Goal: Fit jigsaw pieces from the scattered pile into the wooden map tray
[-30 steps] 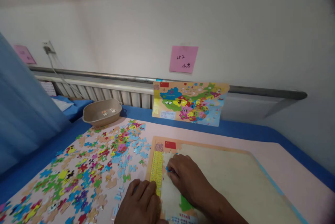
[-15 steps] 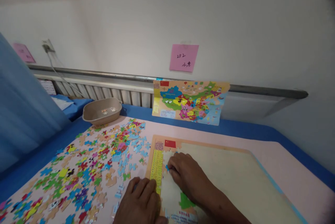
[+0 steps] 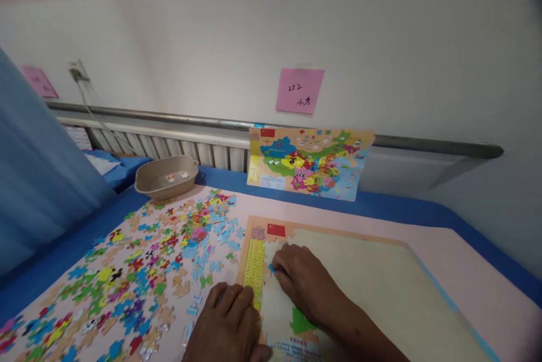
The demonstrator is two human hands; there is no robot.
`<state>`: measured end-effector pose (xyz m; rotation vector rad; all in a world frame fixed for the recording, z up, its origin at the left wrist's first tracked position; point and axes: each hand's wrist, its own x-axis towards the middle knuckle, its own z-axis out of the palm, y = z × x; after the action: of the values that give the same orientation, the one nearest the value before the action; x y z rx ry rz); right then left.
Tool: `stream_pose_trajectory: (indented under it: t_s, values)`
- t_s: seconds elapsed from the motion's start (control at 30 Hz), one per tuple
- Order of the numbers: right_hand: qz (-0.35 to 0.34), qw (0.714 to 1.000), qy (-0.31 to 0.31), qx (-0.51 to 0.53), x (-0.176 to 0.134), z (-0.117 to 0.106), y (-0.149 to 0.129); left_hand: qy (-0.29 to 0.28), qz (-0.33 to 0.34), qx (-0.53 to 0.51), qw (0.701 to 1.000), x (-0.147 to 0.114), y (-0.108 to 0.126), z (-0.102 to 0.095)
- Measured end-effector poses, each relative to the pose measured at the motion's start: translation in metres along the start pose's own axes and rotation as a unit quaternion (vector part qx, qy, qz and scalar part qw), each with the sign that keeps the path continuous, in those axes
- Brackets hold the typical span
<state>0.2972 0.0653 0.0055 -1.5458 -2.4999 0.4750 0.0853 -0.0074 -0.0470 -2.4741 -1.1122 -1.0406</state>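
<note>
While the left hand (image 3: pixel 226 322) rests over the left edge of the puzzle board (image 3: pixel 389 288), the right hand (image 3: pixel 302 280) lies on the upper left part of the board, its fingertips lowered beside a small blue piece (image 3: pixel 271 267). Right grip: the fingers are curled together and bent down; whether they pinch a piece cannot be told. Left grip: the fingers are loosely bent, and whatever lies beneath them is hidden. A yellow strip (image 3: pixel 254 266) runs along the board's left border, below a red flag (image 3: pixel 276 230) at its upper left corner. A green piece (image 3: pixel 300 321) lies in the board's lower left part; pale backing shows across most of the rest. Left of the board, loose pieces (image 3: pixel 139 271) spread over the pink-covered surface (image 3: pixel 486 271); beyond them, a brown basin (image 3: pixel 167 187) holds a few more. Behind the board, a printed map (image 3: pixel 275 167) stands upright. The step in hand appears to be fitting pieces just inside the board's left border. The next move seems to call for careful alignment of tabs and light downward pressure, without disturbing neighbouring pieces.
</note>
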Motion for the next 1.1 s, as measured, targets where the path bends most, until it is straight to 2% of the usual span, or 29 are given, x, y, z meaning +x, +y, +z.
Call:
stream_pose_trajectory:
  t_s: [0.3,1.1]
  values:
    - [0.003,1.0,-0.006,0.005,0.001,-0.004,-0.002,-0.053,-0.034,-0.024,0.998,0.0,0.006,-0.01]
    - [0.015,1.0,0.003,-0.002,-0.002,-0.006,-0.003,-0.071,-0.036,-0.021,0.997,0.002,0.007,-0.014]
